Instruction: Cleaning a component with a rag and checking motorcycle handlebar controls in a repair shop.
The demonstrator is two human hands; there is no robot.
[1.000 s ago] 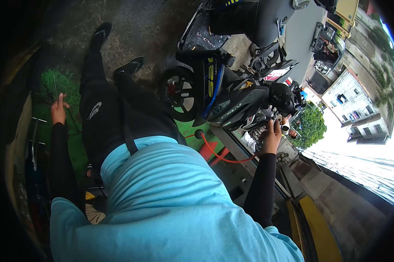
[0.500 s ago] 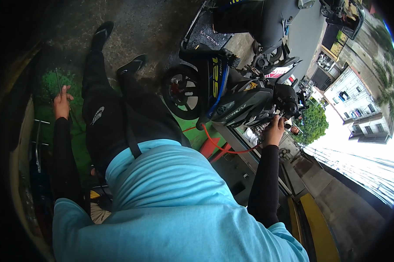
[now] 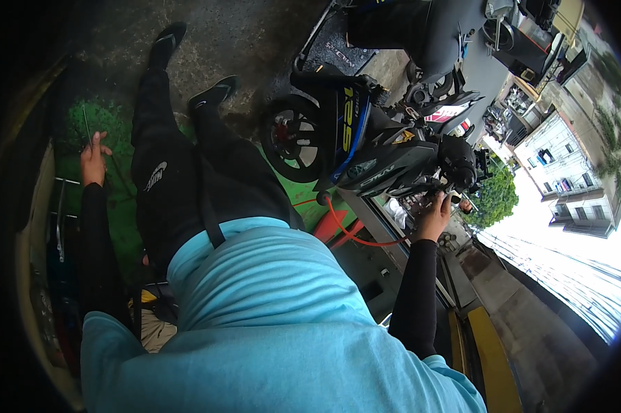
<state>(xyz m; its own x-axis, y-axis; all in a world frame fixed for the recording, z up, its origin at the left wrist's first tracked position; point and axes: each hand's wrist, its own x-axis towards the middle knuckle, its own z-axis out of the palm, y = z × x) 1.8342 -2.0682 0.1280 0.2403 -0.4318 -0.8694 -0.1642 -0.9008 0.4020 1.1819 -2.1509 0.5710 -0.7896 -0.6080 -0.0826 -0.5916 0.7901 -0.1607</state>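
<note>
My left hand (image 3: pixel 93 164) is out at the far left, fingers closed round a thin metal rod (image 3: pixel 86 125) that sticks up past them. At the right, my right hand (image 3: pixel 433 217) is closed by the handlebar end of a dark scooter (image 3: pixel 386 168) with blue and yellow trim. A red hose (image 3: pixel 355 238) curves under the scooter's front and reaches this hand. Its fingers hide most of what they grip; a small metallic tip (image 3: pixel 448 188) shows above them, beside the scooter's black part (image 3: pixel 457 164).
Behind stands another dark scooter (image 3: pixel 437 41). Red objects (image 3: pixel 331 226) lie on the green floor (image 3: pixel 118 206) near the hose. A metal rack (image 3: pixel 61 220) is at the far left. Low in the scene, somebody's light-coloured clothing (image 3: pixel 157 332) shows beside my left arm. A yellow panel (image 3: pixel 493 358) stands lower right.
Both hands keep their grips and sit nearly where they were. The right hand has shifted slightly beside the scooter. The background at upper right looks different, with another dark and orange shape there.
</note>
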